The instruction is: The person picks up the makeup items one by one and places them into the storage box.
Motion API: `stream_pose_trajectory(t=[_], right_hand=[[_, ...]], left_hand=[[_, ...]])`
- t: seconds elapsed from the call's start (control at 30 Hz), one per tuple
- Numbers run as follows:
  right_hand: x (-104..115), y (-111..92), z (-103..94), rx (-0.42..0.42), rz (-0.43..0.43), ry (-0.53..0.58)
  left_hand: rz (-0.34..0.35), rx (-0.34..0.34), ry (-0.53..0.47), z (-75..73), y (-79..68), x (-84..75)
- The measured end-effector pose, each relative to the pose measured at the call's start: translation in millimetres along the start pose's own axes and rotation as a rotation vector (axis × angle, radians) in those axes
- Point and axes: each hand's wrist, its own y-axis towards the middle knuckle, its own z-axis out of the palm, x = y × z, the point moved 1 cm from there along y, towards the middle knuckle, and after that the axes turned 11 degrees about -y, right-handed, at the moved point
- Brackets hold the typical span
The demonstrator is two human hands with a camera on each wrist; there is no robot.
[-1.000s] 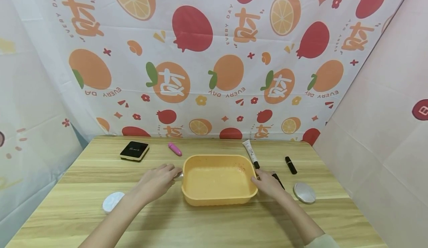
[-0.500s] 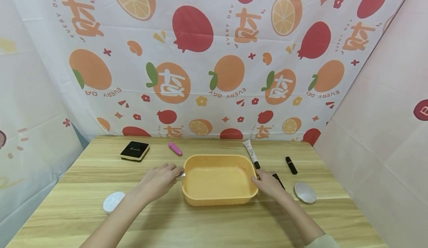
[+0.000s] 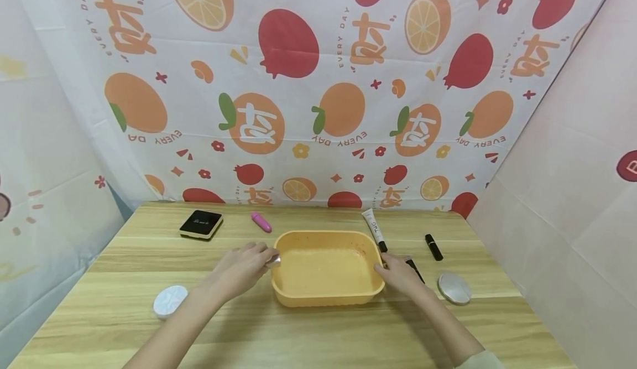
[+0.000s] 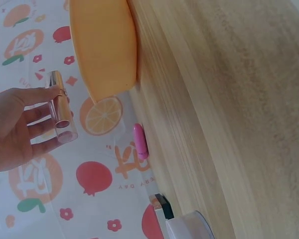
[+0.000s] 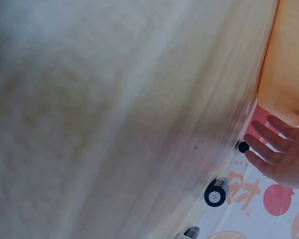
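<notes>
A yellow-orange plastic basin (image 3: 325,299) sits in the middle of the wooden table. My left hand (image 3: 241,270) is at its left rim, pinching a lipstick tube (image 4: 61,107) between thumb and fingers. The tube has a shiny gold-pink body and a clear outer end; in the head view its tip overlaps the basin's left rim. On the opposite side, my right hand (image 3: 399,276) is at the right rim, thumb close to the edge. In the right wrist view its fingers (image 5: 269,134) are extended and spread beside the basin wall.
Behind the left hand lie a black square compact (image 3: 201,223) and a pink tube (image 3: 261,222). A white round case (image 3: 170,301) is near the left forearm. Rightward are a white squeeze tube (image 3: 374,228), a black-ended tube (image 3: 414,268), a black lipstick (image 3: 433,247) and a silver round compact (image 3: 454,287).
My left hand has shifted slightly right, bringing the lipstick tube's tip from beside the basin's left rim to over it. The right hand and the basin stay practically in place.
</notes>
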Motion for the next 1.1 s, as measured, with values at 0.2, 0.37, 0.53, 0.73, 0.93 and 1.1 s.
stream_pose_trajectory(t=[0.2, 0.37, 0.53, 0.73, 0.93, 1.1], right_hand=[[-1.1, -0.6, 1.3, 0.002, 0.003, -0.005], [-1.5, -0.7, 1.8, 0.005, 0.004, -0.012], [-1.2, -1.2, 1.2, 0.007, 0.006, -0.009], [-0.9, -1.5, 0.5, 0.013, 0.004, -0.002], [-0.2, -1.5, -0.6, 0.012, -0.002, 0.015], [-0.6, -1.1, 0.4, 0.007, -0.006, 0.013]], left_hand=[[0.018, -0.013, -0.004, 3.2, 1.5, -1.9], [0.032, -0.004, -0.006, 5.7, 2.4, -3.2], [0.039, -0.001, 0.0, 6.2, 2.8, -4.9], [0.049, -0.016, -0.011, 5.7, 3.9, -7.7], [0.055, -0.012, -0.025, 6.0, 5.9, -9.4], [0.047, 0.004, -0.025, 5.8, 6.6, -10.6]])
